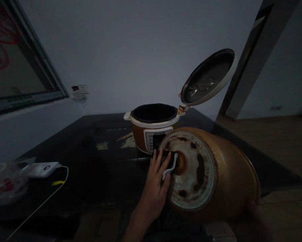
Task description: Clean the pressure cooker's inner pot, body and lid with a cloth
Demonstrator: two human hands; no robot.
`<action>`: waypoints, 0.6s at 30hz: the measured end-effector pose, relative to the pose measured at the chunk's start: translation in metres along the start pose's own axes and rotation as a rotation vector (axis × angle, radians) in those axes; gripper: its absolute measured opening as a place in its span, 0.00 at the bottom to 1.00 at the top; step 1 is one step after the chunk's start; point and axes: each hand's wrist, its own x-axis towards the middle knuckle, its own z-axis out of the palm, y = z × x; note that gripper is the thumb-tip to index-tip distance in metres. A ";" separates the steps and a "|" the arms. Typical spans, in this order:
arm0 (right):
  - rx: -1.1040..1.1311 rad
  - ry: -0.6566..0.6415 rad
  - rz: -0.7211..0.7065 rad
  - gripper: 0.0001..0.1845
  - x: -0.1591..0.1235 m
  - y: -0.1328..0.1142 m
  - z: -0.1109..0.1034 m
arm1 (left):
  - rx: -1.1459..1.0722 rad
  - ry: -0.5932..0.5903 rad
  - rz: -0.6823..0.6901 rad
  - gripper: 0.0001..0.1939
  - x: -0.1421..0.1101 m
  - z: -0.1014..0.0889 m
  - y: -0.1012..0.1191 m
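Note:
A golden-brown inner pot (pixel 231 168) is tipped on its side, its pale, brown-stained base facing left. My right hand (pixel 257 213), dim and blurred at the lower right, grips the pot near its rim; most of its fingers are hidden. My left hand (pixel 157 178) is closed on a small dark cloth-like pad with a white edge (pixel 175 161), held against the middle of the base. Behind the pot stands an electric pressure cooker (pixel 141 134) with a brown body and white trim. Its lid (pixel 209 79) is swung up on the right-hand hinge.
A dark glossy table (pixel 90 161) carries the cooker. On its left lie a white power strip (pixel 43 169) with a cable, a yellow strip (pixel 58 183) and a crumpled plastic bag (pixel 9 188) with red marks. Wall sockets (pixel 79 90) are near the window.

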 end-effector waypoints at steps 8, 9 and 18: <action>0.021 0.085 0.096 0.35 -0.004 0.004 0.001 | -0.133 -0.093 0.283 0.23 -0.025 0.000 0.038; 0.018 0.084 0.088 0.36 -0.003 0.003 -0.001 | -0.236 -0.023 0.200 0.23 -0.032 -0.001 0.036; -0.241 0.141 -0.076 0.28 -0.017 -0.023 0.005 | -1.026 0.817 -0.775 0.12 -0.023 -0.039 0.010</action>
